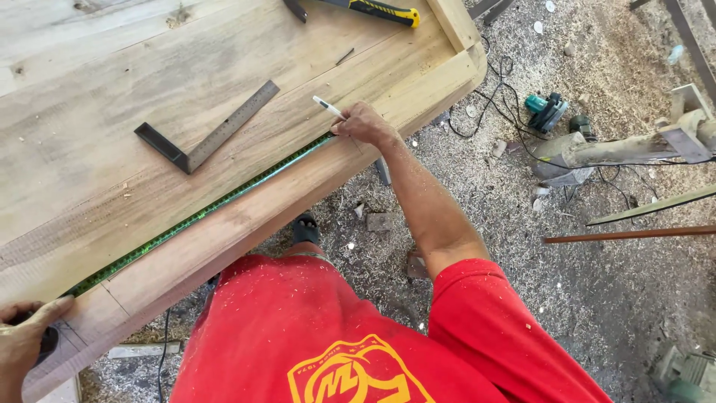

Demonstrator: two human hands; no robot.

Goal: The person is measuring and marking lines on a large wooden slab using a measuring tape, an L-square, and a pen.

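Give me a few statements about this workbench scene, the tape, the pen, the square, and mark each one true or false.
1. The green tape lies stretched along the board. True.
2. The right hand holds a pen. True.
3. The square is in the left hand. False: it lies on the wood, apart from both hands.
4. The hammer lies on the floor. False: it lies on the bench top, at the far edge.
5. The left hand is at the tape's near end. True.

Bright, even daylight; sharp, wide-angle bowing.
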